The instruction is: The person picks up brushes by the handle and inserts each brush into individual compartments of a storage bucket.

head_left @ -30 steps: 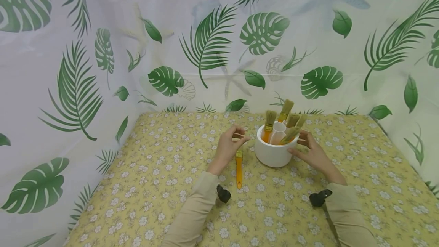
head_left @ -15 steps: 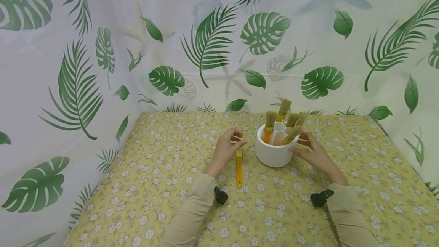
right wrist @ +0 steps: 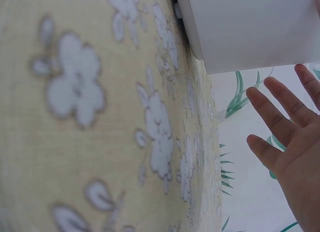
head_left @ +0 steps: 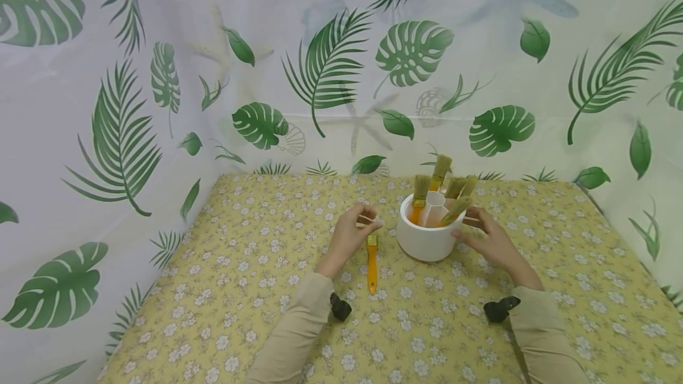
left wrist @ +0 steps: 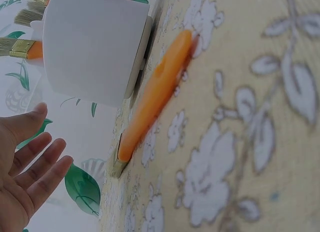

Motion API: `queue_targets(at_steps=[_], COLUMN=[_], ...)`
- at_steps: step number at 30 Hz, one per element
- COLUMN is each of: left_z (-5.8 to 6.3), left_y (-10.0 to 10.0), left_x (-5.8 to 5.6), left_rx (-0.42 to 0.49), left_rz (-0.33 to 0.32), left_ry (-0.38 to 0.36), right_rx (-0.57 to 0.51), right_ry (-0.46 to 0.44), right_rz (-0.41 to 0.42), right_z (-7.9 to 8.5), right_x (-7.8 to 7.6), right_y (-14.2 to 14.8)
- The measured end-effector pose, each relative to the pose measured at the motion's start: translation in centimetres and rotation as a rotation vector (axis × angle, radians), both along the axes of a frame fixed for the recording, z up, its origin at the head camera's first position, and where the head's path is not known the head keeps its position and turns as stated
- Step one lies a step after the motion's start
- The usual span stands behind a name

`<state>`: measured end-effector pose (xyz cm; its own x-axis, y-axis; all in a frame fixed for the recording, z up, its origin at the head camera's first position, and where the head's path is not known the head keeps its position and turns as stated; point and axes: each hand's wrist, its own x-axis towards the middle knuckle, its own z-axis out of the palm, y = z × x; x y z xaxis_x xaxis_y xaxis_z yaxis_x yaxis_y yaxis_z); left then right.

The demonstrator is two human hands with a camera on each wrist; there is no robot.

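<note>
A round white holder point(head_left: 424, 243) stands on the table with several paintbrushes in it, bristles up, around a pale central tube point(head_left: 433, 201). One upright paintbrush point(head_left: 418, 197) with an orange handle leans at its left side. Another paintbrush point(head_left: 372, 265) lies flat on the cloth, left of the holder, its orange handle toward me. My left hand point(head_left: 349, 233) hovers near that brush's bristle end, fingers spread and holding nothing in the left wrist view point(left wrist: 30, 177). At the holder's right wall is my right hand point(head_left: 491, 242), fingers extended, fingertips at the wall; firm contact is hard to tell.
A yellow floral cloth point(head_left: 256, 289) covers the table. Behind and to the left hangs a white leaf-patterned curtain point(head_left: 331, 76), meeting the table's back edge. A black wrist mount point(head_left: 340, 307) sits on the left sleeve, another black mount point(head_left: 500, 309) on the right.
My left hand has drawn slightly left and down, away from the holder. My right hand stays beside the holder; the holder and the lying paintbrush have not moved.
</note>
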<state>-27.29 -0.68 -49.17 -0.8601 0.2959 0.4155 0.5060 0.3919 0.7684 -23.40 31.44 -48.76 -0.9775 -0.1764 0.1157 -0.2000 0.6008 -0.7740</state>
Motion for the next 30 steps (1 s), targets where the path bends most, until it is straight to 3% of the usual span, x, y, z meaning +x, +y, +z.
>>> queue_targets(at_steps=[7,18,30], left_z=[-0.28,-0.64,-0.59], left_y=[-0.11,-0.36,-0.56], left_x=[0.14,0.41,0.54], left_rx=[-0.007,-0.019,-0.068], left_rz=[0.003,0.006,0.005], left_ry=[0.027,-0.028,-0.034], right_rx=[-0.007,0.001,-0.013], right_ry=[0.008,0.026,0.04], right_rz=[0.005,-0.004,-0.008], right_z=[0.01,0.06,0.04], right_x=[0.01,0.07,0.07], right_y=[-0.02,0.23,0.22])
